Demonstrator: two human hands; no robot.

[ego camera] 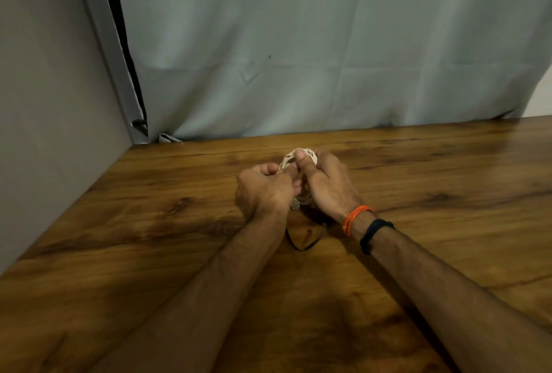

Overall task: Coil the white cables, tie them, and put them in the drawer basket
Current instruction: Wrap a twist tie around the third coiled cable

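Just above frame centre, the left hand (264, 190) and right hand (325, 184) both clamp a white cable coil (301, 155) over the table (448, 193). Best keep the loops pinched tight while tying. A dark cord (301, 245) trails beneath; no drawer basket shows.

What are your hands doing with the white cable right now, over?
Left hand and right hand both gripping the coiled white cable above the wooden table. Thin dark cord lying under the wrists. No basket in view.
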